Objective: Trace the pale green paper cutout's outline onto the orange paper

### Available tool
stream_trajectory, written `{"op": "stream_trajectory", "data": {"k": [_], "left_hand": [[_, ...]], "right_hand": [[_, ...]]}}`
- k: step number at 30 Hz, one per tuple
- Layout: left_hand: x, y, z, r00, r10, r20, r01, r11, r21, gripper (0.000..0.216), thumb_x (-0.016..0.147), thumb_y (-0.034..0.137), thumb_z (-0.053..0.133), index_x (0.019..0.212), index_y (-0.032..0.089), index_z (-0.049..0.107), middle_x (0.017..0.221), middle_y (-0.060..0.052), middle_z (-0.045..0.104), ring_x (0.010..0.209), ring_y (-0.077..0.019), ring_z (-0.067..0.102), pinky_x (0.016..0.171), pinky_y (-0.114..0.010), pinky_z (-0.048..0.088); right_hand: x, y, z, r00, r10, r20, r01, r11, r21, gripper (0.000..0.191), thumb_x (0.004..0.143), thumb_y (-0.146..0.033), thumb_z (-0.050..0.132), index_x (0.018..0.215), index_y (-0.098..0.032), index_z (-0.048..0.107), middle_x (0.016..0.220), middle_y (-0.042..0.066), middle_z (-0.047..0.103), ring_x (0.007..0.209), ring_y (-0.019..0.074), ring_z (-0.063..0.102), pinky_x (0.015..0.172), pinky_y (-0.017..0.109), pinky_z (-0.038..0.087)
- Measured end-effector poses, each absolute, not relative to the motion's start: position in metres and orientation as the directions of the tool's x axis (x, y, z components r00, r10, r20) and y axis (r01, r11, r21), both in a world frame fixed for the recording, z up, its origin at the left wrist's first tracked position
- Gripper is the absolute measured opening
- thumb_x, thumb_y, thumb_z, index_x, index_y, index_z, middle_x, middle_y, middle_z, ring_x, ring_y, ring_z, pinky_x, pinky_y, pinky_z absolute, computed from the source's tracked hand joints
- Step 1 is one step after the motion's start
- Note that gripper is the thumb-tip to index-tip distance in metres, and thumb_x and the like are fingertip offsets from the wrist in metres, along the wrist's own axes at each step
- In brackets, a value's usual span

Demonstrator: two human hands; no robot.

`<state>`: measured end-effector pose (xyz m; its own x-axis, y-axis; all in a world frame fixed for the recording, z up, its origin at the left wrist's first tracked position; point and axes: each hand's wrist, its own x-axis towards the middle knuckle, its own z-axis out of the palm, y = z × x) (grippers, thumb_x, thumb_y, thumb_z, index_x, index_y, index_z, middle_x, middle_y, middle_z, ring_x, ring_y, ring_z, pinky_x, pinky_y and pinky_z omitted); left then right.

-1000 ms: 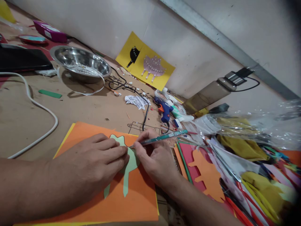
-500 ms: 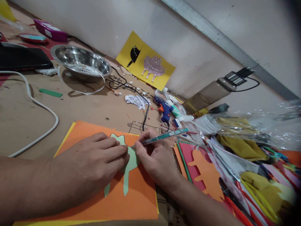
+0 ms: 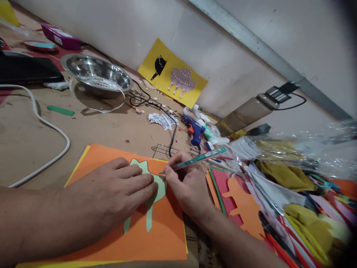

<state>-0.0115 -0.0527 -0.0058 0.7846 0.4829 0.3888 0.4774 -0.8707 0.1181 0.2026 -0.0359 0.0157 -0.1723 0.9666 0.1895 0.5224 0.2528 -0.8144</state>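
Under my left hand (image 3: 126, 191) lies a pale green paper cutout (image 3: 150, 214), pressed flat by fingers stretched out across it. The cutout rests on an orange sheet (image 3: 167, 234), and a yellow sheet (image 3: 80, 158) peeks out beneath. My right hand (image 3: 186, 186) grips a teal pen (image 3: 199, 158), its tip touching down at the cutout's upper right edge. A dark line follows the cutout's top outline. Part of the green shape is hidden by my left hand.
Beyond the sheets are a metal bowl (image 3: 96, 70), a blue glue gun (image 3: 195, 130) with a black cord, and a patterned paper piece (image 3: 163, 121). A bottle (image 3: 248, 111) leans at the wall. Coloured sheets, an orange cutout (image 3: 245, 208) and plastic bags crowd the right. A white cable (image 3: 52, 128) curves at left.
The pen tip and my right hand have moved slightly right along the cutout's upper edge. My left hand has shifted a little right, still pressing on the cutout.
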Motion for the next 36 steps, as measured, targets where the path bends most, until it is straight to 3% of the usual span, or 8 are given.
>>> {"op": "stream_trajectory", "data": {"k": [8,18,36], "left_hand": [[-0.011,-0.050,-0.005,0.788,0.474,0.392,0.480,-0.873,0.091,0.024,0.088,0.010,0.071,0.109,0.020,0.069,0.106,0.002,0.078,0.085,-0.0190,0.066,0.076,-0.037,0.050],[-0.012,-0.049,-0.013,0.788,0.444,0.426,0.464,-0.884,0.063,0.024,0.088,0.012,0.070,0.111,0.019,0.067,0.106,0.001,0.077,0.084,-0.0200,0.062,0.075,-0.040,0.043],[-0.011,-0.049,-0.015,0.768,0.454,0.451,0.475,-0.877,0.074,0.017,0.095,0.015,0.062,0.110,0.021,0.069,0.105,0.000,0.078,0.083,-0.0198,0.064,0.075,-0.039,0.047]], "right_hand": [[0.202,-0.036,0.016,-0.197,0.962,0.190,0.526,0.268,-0.807,0.014,0.081,-0.024,0.061,0.071,-0.025,0.052,0.053,-0.005,0.055,0.045,0.0115,0.051,0.044,0.022,0.036],[0.200,-0.037,0.018,-0.221,0.953,0.206,0.521,0.294,-0.801,0.013,0.081,-0.023,0.059,0.071,-0.025,0.052,0.054,-0.004,0.058,0.045,0.0125,0.054,0.044,0.022,0.038],[0.201,-0.036,0.016,-0.220,0.949,0.224,0.537,0.310,-0.785,0.012,0.080,-0.023,0.057,0.069,-0.025,0.052,0.053,-0.007,0.053,0.043,0.0110,0.052,0.044,0.022,0.035]]}}
